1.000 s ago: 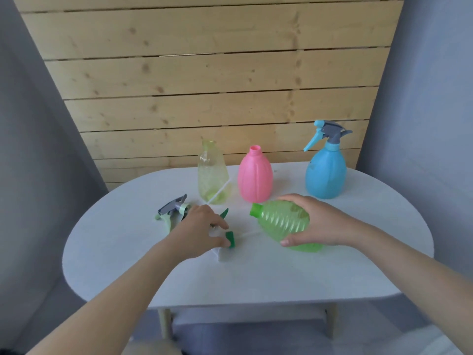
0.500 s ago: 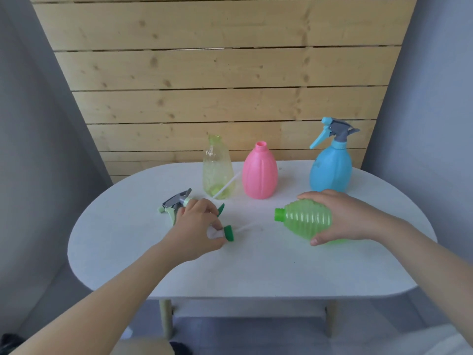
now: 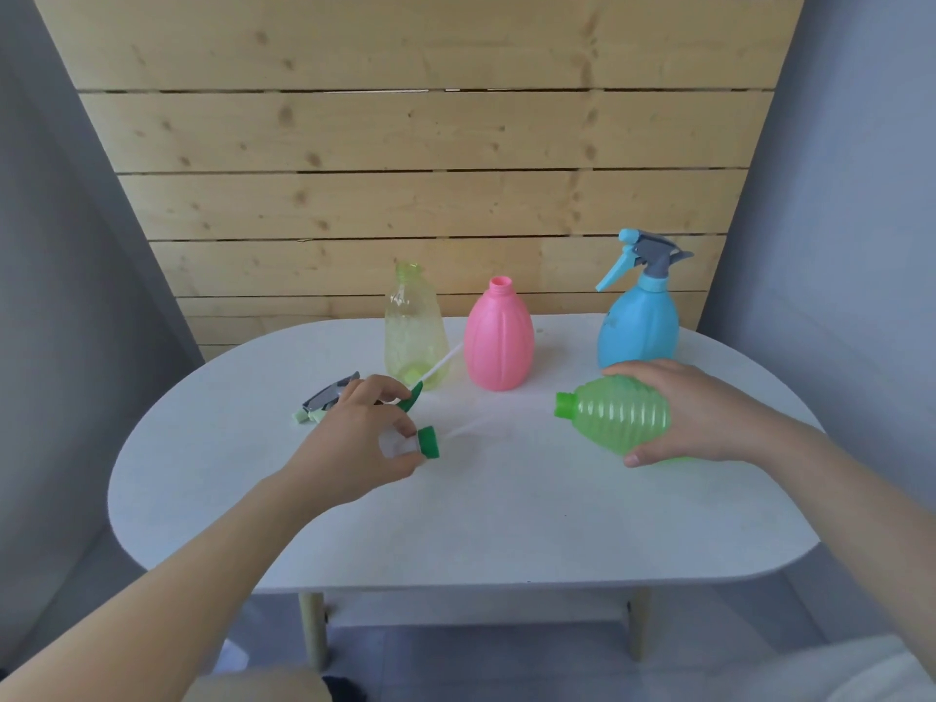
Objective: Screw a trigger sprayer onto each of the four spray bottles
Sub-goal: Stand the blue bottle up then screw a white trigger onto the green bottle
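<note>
Both hands are busy with the second bottle of the task. Her or his left hand (image 3: 354,438) is closed around a white trigger sprayer with a dark green collar and a green lever (image 3: 423,438), holding it just above the white oval bench (image 3: 506,524) with the collar pointing to the right and the thin white dip tube (image 3: 463,429) sticking out toward the other hand. That right hand (image 3: 694,412) grips a translucent green ribbed plastic bottle (image 3: 618,415), which lies tilted on its side with its bright green threaded neck turned to the left, facing the sprayer but well apart from it. At the back of the bench a blue plastic bottle (image 3: 638,331) stands upright and already carries its blue and grey trigger sprayer, so one of four seems finished. An opaque pink bottle (image 3: 499,342) and a clear yellowish bottle (image 3: 413,336) stand beside each other with open necks. One more sprayer, grey and pale green (image 3: 326,400), lies on the bench just behind the left hand, and another white tube shows near the yellowish bottle; I cannot tell to which sprayer it belongs. I judge that the step in hand is bringing sprayer and green bottle together. The next move calls for guiding the tube tip into the narrow neck first, then seating the collar straight on the thread before any turning, because a slanted start may cross the thread.
</note>
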`<state>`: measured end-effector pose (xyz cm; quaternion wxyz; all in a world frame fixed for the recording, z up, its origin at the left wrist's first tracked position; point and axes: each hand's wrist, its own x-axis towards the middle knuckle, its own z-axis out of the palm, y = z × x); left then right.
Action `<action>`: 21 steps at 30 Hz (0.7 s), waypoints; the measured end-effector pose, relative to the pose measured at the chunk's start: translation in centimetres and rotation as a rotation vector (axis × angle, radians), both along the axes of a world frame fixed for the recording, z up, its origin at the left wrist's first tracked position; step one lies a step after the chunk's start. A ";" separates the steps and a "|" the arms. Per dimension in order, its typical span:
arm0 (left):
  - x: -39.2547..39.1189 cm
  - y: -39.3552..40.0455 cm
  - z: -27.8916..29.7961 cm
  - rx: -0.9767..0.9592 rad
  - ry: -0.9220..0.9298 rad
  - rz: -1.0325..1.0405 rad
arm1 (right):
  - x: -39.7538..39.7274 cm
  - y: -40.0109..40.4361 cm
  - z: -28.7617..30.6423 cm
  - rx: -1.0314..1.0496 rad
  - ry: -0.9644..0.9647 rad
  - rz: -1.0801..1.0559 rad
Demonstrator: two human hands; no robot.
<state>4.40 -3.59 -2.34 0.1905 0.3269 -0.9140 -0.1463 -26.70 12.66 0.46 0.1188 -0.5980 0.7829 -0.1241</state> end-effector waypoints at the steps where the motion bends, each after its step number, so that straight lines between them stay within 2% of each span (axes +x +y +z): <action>1: 0.1 -0.1 0.1 0.006 0.006 0.009 | -0.3 0.0 0.1 -0.002 0.013 -0.024; 7: 1.4 -0.8 0.5 0.074 0.102 0.080 | -1.7 0.8 0.4 -0.012 -0.130 -0.040; 14: 1.8 -0.8 0.4 0.079 0.109 0.033 | -0.6 1.0 0.5 -0.078 -0.287 0.027; 21: 1.2 -0.4 0.4 0.077 0.088 0.017 | 0.3 0.7 0.7 -0.126 -0.291 0.079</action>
